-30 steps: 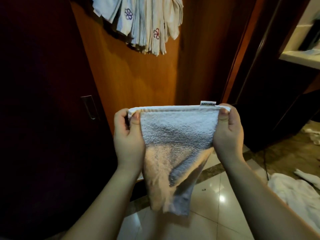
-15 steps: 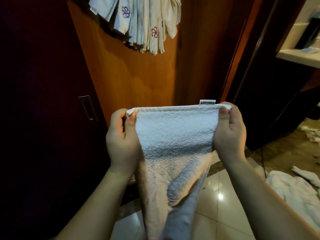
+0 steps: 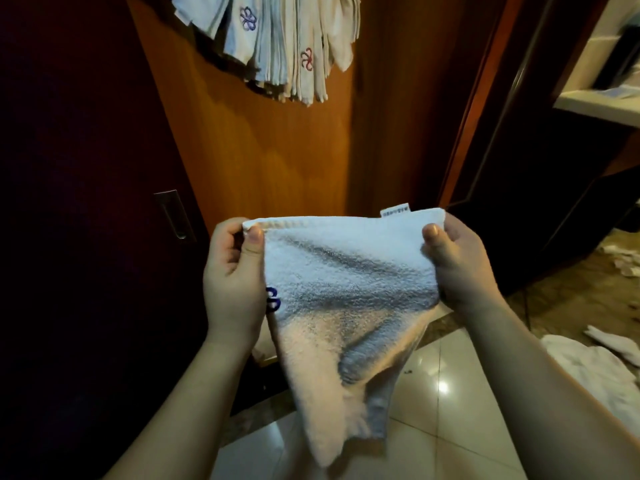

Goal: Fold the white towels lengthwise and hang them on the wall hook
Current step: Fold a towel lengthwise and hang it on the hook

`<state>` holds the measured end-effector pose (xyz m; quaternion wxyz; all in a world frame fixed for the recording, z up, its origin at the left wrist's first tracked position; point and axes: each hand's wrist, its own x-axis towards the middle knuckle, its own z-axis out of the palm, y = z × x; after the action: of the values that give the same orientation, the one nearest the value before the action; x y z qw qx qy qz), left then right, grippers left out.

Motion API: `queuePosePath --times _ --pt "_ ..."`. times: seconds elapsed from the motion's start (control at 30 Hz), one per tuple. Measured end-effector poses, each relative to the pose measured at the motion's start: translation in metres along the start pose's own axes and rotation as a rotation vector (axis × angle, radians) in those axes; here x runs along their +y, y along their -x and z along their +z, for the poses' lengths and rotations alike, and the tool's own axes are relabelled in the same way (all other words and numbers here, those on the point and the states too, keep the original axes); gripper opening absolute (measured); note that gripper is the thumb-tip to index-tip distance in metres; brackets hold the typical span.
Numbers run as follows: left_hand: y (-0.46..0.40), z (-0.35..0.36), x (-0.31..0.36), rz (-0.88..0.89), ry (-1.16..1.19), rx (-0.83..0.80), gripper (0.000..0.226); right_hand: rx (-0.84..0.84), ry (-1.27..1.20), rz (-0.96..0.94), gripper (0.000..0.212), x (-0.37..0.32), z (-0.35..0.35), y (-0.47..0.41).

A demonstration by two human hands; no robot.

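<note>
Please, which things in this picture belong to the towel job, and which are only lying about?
Belong to the job:
white towel, held by left hand and right hand
hung towels on the wall

Lying about:
cloths on the floor
door handle

Orange wooden wall panel ahead. Dark door at left with recessed metal handle. Glossy tiled floor below. Pale desk upper right.
</note>
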<state>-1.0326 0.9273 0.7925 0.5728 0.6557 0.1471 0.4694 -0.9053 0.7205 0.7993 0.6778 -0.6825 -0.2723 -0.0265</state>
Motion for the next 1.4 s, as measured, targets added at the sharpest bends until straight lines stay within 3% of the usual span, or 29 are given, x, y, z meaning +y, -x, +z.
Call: queuePosePath --times 0.1,0.2,0.3,0.53,0.7,0.87,0.93,1.03,1.13,1.23,1.33,1.4 --pt "-0.002 0.001 -0.002 0.020 0.089 -0.073 0.016 -0.252 -0.391 0.253 0.081 0.005 -0.006 -0.004" --pt "-0.005 0.003 -0.001 -0.032 0.210 -0.132 0.015 -0.433 -0.574 0.457 0.077 0.011 -0.014 -0.004" --pt "-0.005 0.003 0.000 -0.086 0.281 -0.180 0.013 -0.491 -0.628 0.536 0.072 0.018 -0.021 -0.002" --pt "-0.003 0.001 0.005 -0.179 0.285 -0.260 0.005 -0.482 -0.754 0.565 0.062 0.019 -0.023 -0.004" --pt "-0.010 -0.015 -0.003 -0.344 0.235 -0.504 0.040 -0.434 -0.738 0.518 0.059 0.024 -0.020 -0.006" --pt "-0.006 -0.021 -0.022 -0.408 0.205 -0.542 0.009 -0.445 -0.638 0.499 0.064 0.027 -0.024 -0.007" --pt "0.000 -0.020 -0.028 -0.381 0.263 -0.551 0.028 -0.433 -0.586 0.507 0.064 0.030 -0.024 -0.006" --pt "0.007 -0.017 -0.036 -0.426 0.378 -0.523 0.041 -0.405 -0.423 0.520 0.074 0.032 -0.025 -0.004" --pt "0.010 -0.012 -0.038 -0.520 0.393 -0.467 0.031 -0.379 -0.426 0.600 0.086 0.034 -0.026 0.000" --pt "0.011 -0.006 -0.042 -0.664 0.324 -0.402 0.014 -0.296 -0.469 0.723 0.062 0.036 -0.021 0.005" --pt "0.013 0.001 -0.052 -0.809 0.336 -0.273 0.043 -0.183 -0.451 0.826 0.031 0.043 -0.010 0.014" --pt "0.020 0.009 -0.054 -0.828 0.318 -0.173 0.042 -0.084 -0.433 0.864 0.029 0.050 0.001 0.023"
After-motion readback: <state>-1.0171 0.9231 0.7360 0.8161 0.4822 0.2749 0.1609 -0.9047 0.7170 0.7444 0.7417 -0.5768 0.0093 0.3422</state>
